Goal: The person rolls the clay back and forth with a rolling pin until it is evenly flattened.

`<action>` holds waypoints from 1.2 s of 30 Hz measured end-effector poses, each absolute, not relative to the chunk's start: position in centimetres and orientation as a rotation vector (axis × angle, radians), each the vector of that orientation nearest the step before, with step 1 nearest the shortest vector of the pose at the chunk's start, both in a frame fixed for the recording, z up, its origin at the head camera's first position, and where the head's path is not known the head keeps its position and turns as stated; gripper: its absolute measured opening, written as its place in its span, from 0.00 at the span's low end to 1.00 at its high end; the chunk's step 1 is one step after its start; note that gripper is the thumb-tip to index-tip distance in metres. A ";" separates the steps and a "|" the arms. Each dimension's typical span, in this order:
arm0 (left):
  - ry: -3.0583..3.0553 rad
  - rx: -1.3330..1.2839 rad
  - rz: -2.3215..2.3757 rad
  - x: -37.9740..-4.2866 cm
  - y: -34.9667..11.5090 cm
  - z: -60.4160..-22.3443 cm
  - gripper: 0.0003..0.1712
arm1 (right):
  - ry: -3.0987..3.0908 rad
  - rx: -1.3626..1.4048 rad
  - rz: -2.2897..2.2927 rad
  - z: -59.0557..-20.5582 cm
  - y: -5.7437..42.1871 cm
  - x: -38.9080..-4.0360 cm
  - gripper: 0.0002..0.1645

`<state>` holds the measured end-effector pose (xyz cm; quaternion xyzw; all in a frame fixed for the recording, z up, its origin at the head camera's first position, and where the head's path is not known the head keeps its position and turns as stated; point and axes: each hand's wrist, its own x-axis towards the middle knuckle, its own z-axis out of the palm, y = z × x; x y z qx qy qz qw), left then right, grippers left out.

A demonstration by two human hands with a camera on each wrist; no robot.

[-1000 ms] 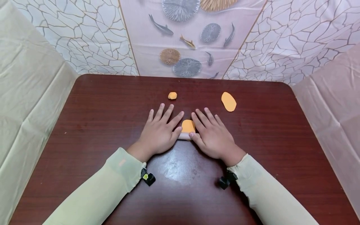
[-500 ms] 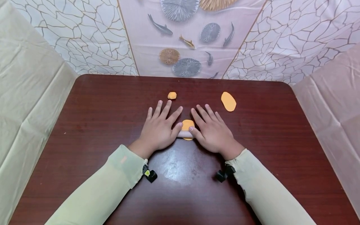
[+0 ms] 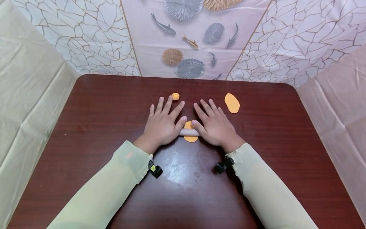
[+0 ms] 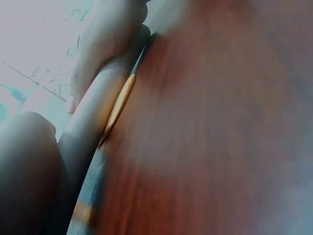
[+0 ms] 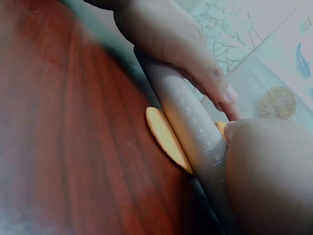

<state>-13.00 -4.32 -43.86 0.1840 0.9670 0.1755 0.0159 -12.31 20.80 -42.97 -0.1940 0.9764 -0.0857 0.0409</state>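
Both hands lie flat with fingers spread over a pale rolling pin [image 3: 188, 132], which has ruler markings along it in the right wrist view. My left hand [image 3: 161, 127] presses on the pin's left part, my right hand [image 3: 215, 127] on its right part. Between the thumbs, the pin crosses a flattened oval of yellow-orange dough [image 3: 190, 139], whose near edge shows in front of the pin [image 5: 168, 139]. The pin's ends are hidden under the palms. A small lump of the same dough [image 3: 175, 96] sits just beyond the left fingertips.
A flat oval dough piece [image 3: 232, 103] lies at the back right of the dark red-brown table [image 3: 114, 92]. Patterned cloth [image 3: 94, 38] hangs behind the table, and plain pale cloth [image 3: 25, 105] stands along its sides.
Both hands have slid forward, away from the body, rolling the pin from the dough's near end toward its middle. More of the dough's near edge now shows. The other dough pieces stay put.
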 end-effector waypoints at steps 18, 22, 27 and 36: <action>3.018 0.524 0.472 -14.6 -3.3 -43.4 0.40 | 3.021 -0.522 -0.226 -43.0 20.5 -14.1 0.46; 3.017 0.510 0.479 -15.0 -3.2 -43.5 0.40 | 3.025 -0.509 -0.234 -43.0 20.4 -14.3 0.45; 3.017 0.499 0.475 -15.4 -3.2 -43.5 0.41 | 3.026 -0.499 -0.243 -43.1 20.4 -14.8 0.44; 3.030 0.484 0.464 -15.9 -2.9 -43.5 0.41 | 3.063 -0.499 -0.259 -43.2 20.3 -15.2 0.42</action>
